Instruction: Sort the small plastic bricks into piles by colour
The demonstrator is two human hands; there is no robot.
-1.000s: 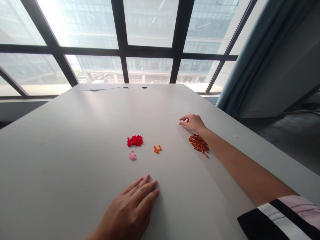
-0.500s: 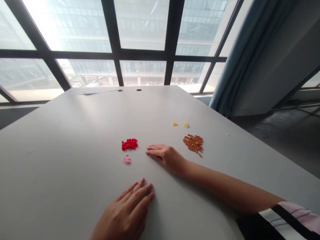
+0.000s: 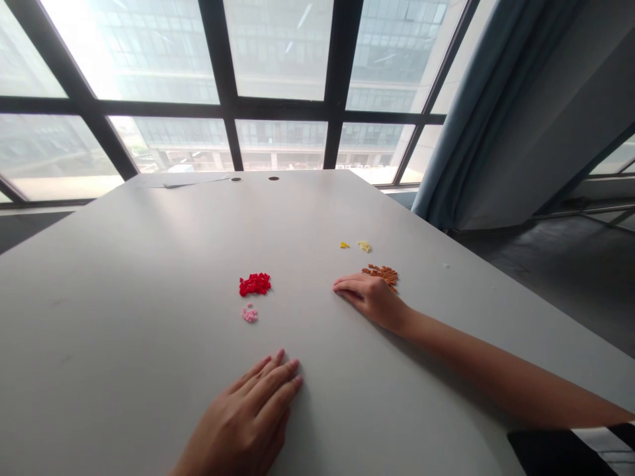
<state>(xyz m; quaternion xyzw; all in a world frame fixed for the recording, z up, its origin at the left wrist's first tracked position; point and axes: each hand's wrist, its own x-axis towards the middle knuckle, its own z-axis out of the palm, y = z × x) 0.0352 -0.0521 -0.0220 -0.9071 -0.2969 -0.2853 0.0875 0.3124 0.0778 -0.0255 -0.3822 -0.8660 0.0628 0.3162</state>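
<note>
My left hand (image 3: pixel 243 410) lies on the white table (image 3: pixel 124 330) at the near side, its fingers stretched out and holding nothing visible. My right hand (image 3: pixel 372 296) rests palm down farther right, fingers extended side by side, the tips on the tabletop. It partly covers a pile of small orange-brown ridged pieces (image 3: pixel 387 274). To the left is a heap of small red plastic pieces (image 3: pixel 254 284), with a little cluster of pink pieces (image 3: pixel 250 315) just in front of it. Both of these are apart from my hands.
Beyond the brown pile are a few yellow pieces (image 3: pixel 344 245) and a small group of pale yellow pieces (image 3: pixel 364 246). A white scrap (image 3: pixel 446 265) lies near the right edge. White sheets (image 3: pixel 183 180) and two round holes are at the far edge, before windows and a blue curtain (image 3: pixel 461 132).
My right hand has slid right, away from the red heap, and now hides part of the brown pile. My left hand has stayed almost still. The view has shifted slightly.
</note>
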